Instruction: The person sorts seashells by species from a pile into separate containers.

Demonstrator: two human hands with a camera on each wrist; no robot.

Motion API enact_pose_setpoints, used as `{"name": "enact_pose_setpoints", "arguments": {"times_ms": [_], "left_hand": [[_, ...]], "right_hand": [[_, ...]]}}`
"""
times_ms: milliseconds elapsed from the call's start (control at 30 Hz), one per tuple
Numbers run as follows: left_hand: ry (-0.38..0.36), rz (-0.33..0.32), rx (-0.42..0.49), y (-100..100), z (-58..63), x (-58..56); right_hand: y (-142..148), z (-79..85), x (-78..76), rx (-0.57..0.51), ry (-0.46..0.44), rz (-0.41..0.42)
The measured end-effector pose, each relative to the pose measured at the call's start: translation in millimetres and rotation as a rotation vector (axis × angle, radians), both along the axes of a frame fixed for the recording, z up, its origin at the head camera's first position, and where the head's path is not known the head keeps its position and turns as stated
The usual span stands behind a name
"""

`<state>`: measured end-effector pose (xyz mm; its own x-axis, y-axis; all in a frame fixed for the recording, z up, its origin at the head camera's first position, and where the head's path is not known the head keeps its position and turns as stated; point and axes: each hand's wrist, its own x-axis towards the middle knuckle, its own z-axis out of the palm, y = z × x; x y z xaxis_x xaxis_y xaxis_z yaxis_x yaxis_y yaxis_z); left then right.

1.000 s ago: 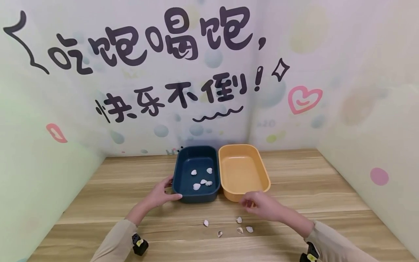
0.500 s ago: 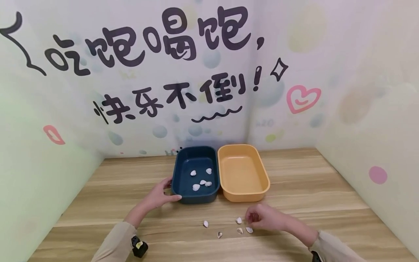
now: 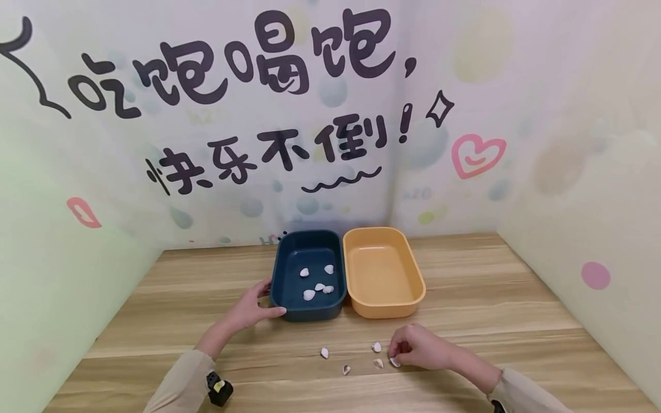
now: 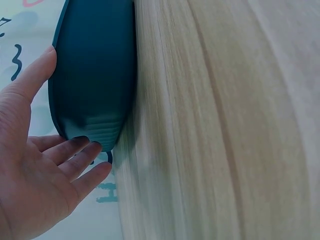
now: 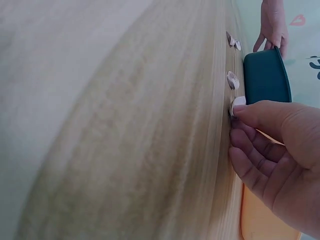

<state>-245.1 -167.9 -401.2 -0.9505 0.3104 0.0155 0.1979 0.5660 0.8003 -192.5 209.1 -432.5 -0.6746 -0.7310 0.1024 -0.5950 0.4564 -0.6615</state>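
My right hand [image 3: 420, 347] is low over the table, thumb and curled fingers pinching a white seashell [image 3: 395, 362]. The right wrist view shows the thumb tip against that seashell [image 5: 239, 102] at the table surface. To its left lie several loose shells, among them a white shell [image 3: 324, 353] and a brownish shell [image 3: 378, 363]. My left hand [image 3: 250, 307] rests at the near left corner of a dark blue bin [image 3: 312, 314]. Its thumb [image 4: 42, 67] touches the bin's rim; the other fingers lie fairly straight along the outside. Several white shells [image 3: 308, 295] sit inside the bin.
A yellow bin [image 3: 384, 310] stands right beside the blue one, with bare floor showing inside. Both are near the back wall [image 3: 232, 201], which carries large black writing. Side walls bound the wood-grain table [image 3: 206, 275] at left and right.
My right hand has come down and back from the front of the yellow bin to the rightmost shell, where its fingers now close. My left hand stays at the blue bin.
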Motion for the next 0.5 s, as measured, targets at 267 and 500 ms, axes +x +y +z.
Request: {"name": "enact_pose_setpoints", "arguments": {"times_ms": [267,500], "left_hand": [[-0.02,0.024,0.006,-4.1,-11.8,-7.5],[-0.027,0.019,0.004,-4.0,-9.5,-6.6]], "right_hand": [[2.2,0.7,-0.1,-0.02,-0.025,0.009],[4.5,6.2,-2.4,-0.011,-0.03,0.02]]}}
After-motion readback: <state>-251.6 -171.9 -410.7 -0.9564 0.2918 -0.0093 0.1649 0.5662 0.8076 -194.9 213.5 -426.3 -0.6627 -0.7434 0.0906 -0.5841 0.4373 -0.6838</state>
